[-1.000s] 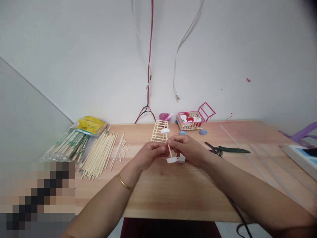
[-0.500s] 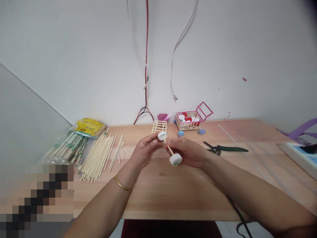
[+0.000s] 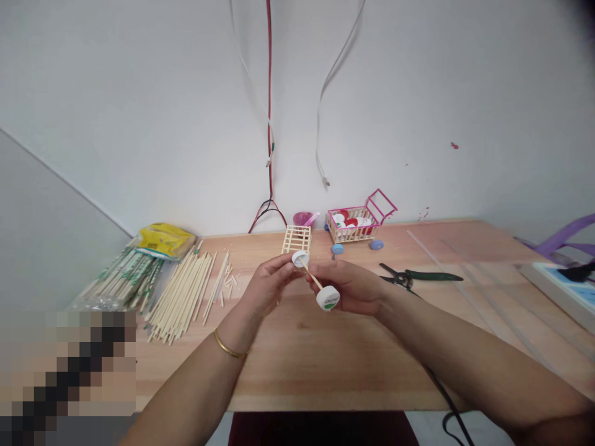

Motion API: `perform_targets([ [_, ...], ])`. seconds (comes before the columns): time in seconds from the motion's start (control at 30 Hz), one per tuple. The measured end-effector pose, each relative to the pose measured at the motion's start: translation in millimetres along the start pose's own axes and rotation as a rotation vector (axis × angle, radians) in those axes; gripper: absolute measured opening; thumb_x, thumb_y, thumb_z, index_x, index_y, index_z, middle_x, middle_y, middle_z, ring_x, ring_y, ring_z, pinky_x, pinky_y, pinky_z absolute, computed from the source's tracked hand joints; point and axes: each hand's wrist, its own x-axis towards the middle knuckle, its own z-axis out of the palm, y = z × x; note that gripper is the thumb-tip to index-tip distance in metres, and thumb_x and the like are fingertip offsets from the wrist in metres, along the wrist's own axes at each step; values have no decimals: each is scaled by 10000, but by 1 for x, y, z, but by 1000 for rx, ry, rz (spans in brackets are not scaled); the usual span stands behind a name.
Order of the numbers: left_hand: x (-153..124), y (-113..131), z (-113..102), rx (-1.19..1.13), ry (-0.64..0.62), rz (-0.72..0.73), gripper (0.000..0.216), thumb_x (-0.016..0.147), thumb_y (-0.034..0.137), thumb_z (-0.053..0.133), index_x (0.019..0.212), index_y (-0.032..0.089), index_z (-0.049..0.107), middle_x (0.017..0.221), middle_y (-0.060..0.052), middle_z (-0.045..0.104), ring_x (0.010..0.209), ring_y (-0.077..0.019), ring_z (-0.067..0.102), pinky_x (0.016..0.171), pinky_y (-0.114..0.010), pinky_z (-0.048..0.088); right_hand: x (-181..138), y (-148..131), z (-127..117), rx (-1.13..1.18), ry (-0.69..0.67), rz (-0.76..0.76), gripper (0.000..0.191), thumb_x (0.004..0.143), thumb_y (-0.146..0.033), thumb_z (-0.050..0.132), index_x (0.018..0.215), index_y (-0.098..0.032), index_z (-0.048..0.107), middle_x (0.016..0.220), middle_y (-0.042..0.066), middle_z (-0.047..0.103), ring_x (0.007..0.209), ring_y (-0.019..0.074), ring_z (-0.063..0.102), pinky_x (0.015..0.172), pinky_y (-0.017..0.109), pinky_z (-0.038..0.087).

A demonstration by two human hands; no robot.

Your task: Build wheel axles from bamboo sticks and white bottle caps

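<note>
Head view: stick point(image 3: 313, 279) with 2 caps, above the table point(image 3: 302, 378)
The left hand point(image 3: 268, 282) pinches the far cap point(image 3: 300, 258); the right hand point(image 3: 351, 286) grasps the stick near its middle, beside the near cap point(image 3: 328, 298). Light pressure, stick square to each cap, seems best.

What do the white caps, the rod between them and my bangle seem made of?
Near cap and far cap: probably plastic with a smooth white finish, judging by their even, moulded-looking rims. Rod: likely bare wood or bamboo, given its pale tan colour. Bangle: apparently polished golden metal, from its shine; which metal is unclear.
</note>
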Motion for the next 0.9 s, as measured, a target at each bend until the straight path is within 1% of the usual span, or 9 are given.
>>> perform_targets([
  [0.27, 1, -1, -2, 16, -27, 16, 274, 730, 272, 736, 977, 152, 730, 1015, -99, 707, 931, -204, 637, 886, -370, 470, 0, 0, -1, -9, -15, 0, 251, 769, -349, 696, 711, -117, 619, 574, -30, 537, 474, 52, 434, 447, 184, 370],
  [0.53, 0, 0, -2, 35, -26, 19, 268, 720, 281, 747, 960, 162, 737, 1012, -91, 711, 941, -204, 636, 904, -366, 464, 0, 0, -1, -24, -21, -6, 267, 764, -362, 704, 719, -116, 612, 580, -31, 531, 472, 48, 433, 449, 180, 376],
  [0.7, 1, -2, -4, 47, -48, 46, 276, 752, 266, 719, 1010, 168, 723, 1047, -88, 704, 953, -200, 631, 895, -359, 475, 1, 1, -1, -32, -4, -6, 270, 762, -359, 706, 718, -110, 612, 570, -33, 532, 469, 46, 435, 445, 176, 378],
  [0.9, 3, -3, -5, 41, -30, 46, 275, 724, 283, 745, 974, 170, 733, 1007, -79, 713, 928, -194, 637, 883, -349, 484, 1, 1, -1, -74, 2, -28, 299, 735, -386, 722, 723, -112, 602, 575, -37, 531, 478, 46, 426, 452, 182, 353],
])
